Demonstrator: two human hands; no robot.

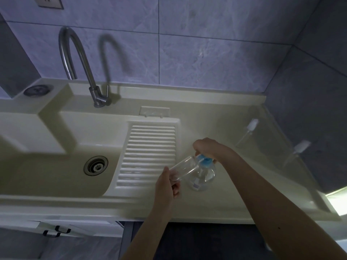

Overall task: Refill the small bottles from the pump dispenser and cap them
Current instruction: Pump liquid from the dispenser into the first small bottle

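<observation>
A clear pump dispenser [203, 178] with a blue pump head stands on the cream counter [216, 201], right of the ribbed washboard. My right hand [207, 148] rests on top of the blue pump head. My left hand [166, 184] holds a small clear bottle [183, 167] tilted, with its open mouth up against the pump spout. Two more small clear bottles with white caps, one [247, 134] farther back and another [298, 152] to its right, stand by the counter's right edge.
A sink basin [56, 166] with a metal drain lies to the left, with a curved steel faucet [80, 68] behind it. The ribbed washboard [148, 154] slopes into the basin. Tiled walls close off the back and right side.
</observation>
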